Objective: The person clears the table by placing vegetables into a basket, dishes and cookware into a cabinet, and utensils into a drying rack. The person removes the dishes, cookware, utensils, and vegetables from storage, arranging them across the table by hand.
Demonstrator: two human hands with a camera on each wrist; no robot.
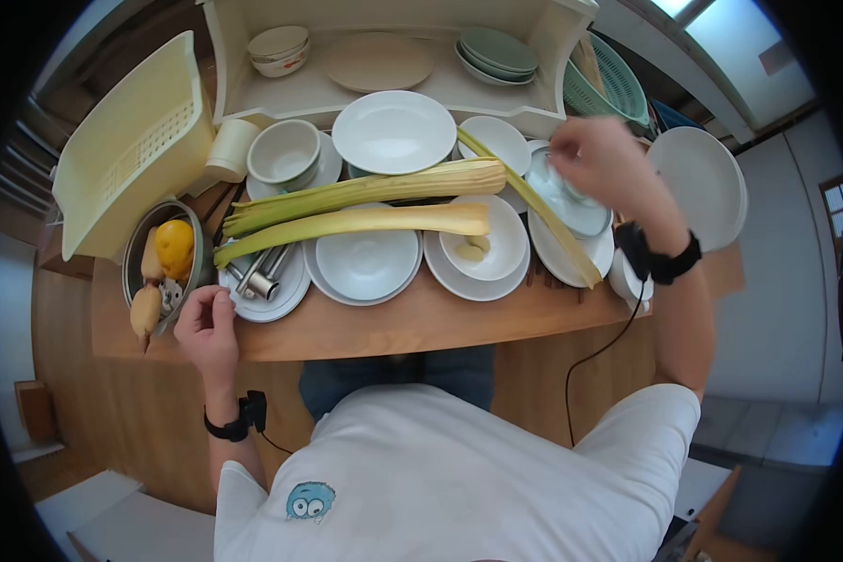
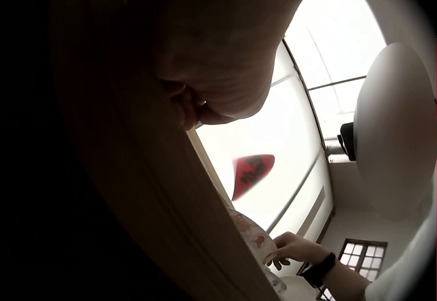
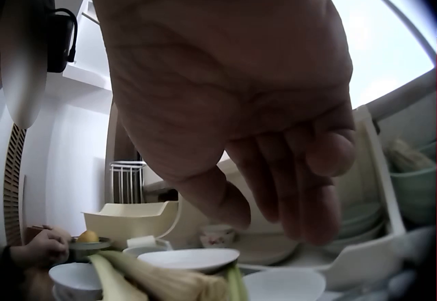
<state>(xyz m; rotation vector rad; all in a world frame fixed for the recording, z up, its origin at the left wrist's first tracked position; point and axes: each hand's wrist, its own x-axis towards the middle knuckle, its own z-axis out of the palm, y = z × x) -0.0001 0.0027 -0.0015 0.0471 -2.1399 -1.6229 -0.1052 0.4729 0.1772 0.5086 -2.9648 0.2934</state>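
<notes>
In the head view my right hand [image 1: 595, 164] hovers over a pale blue dish [image 1: 583, 218] at the right of the table. Its fingers are loosely bent in the right wrist view, with nothing between them. Part of the dish is hidden under the hand. At the table's front left edge, my left hand [image 1: 208, 328] rests with its fingers loosely curled and holds nothing visible. Beside it stands a metal bowl [image 1: 202, 264] with a yellow fruit [image 1: 174, 248] and tan root pieces [image 1: 145, 309]. A shiny metal utensil [image 1: 258, 283] lies on a plate just beyond.
Long celery-like stalks [image 1: 365, 192] lie across several white plates and bowls. A pale yellow basket [image 1: 136, 150] leans at the left. Behind stands a cream shelf [image 1: 393, 42] with stacked bowls. A green basket [image 1: 613, 84] and a large white plate [image 1: 698, 187] are at the right.
</notes>
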